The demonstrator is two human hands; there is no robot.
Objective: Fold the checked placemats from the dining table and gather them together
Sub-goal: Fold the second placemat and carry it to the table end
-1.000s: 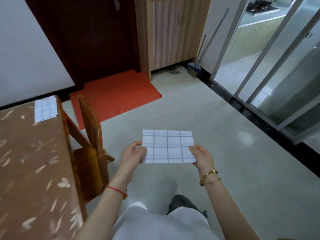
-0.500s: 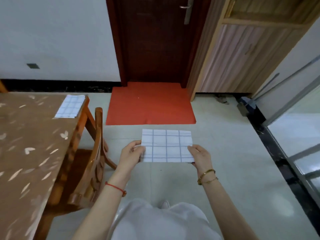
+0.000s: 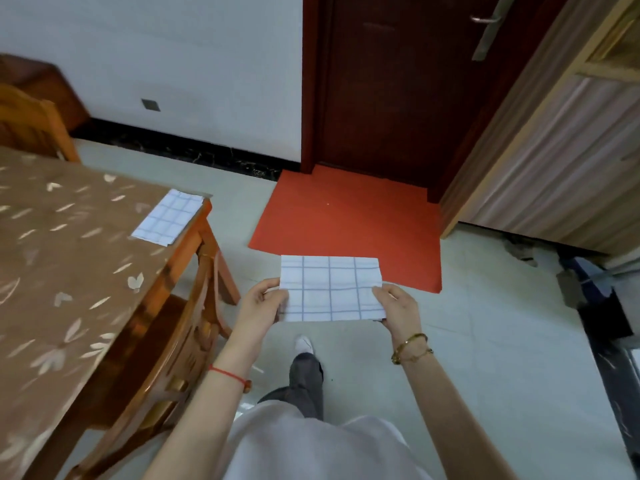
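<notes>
I held a folded checked placemat [image 3: 330, 289] out over the floor, my left grip [image 3: 259, 306] pinching its 9 o'clock edge and my right grip [image 3: 398, 311] pinching its 3 o'clock edge. At my 10 o'clock a second checked placemat [image 3: 169, 216] lay on the counter [image 3: 69, 271] corner, beside a wooden chair [image 3: 194, 327].

The worktop [image 3: 69, 254] lies to the left, with a placemat [image 3: 168, 216] on its far right corner. A chair [image 3: 187, 341] stands tucked against the worktop's right edge, between it and the person. In the middle, over the floor, the left hand [image 3: 259, 308] and right hand [image 3: 398, 310] pinch a second placemat [image 3: 330, 289] by its side edges. Beyond it a floor mat [image 3: 346, 220] lies before the door [image 3: 398, 81] — a cabinet [image 3: 554, 150] stands to the door's right.
</notes>
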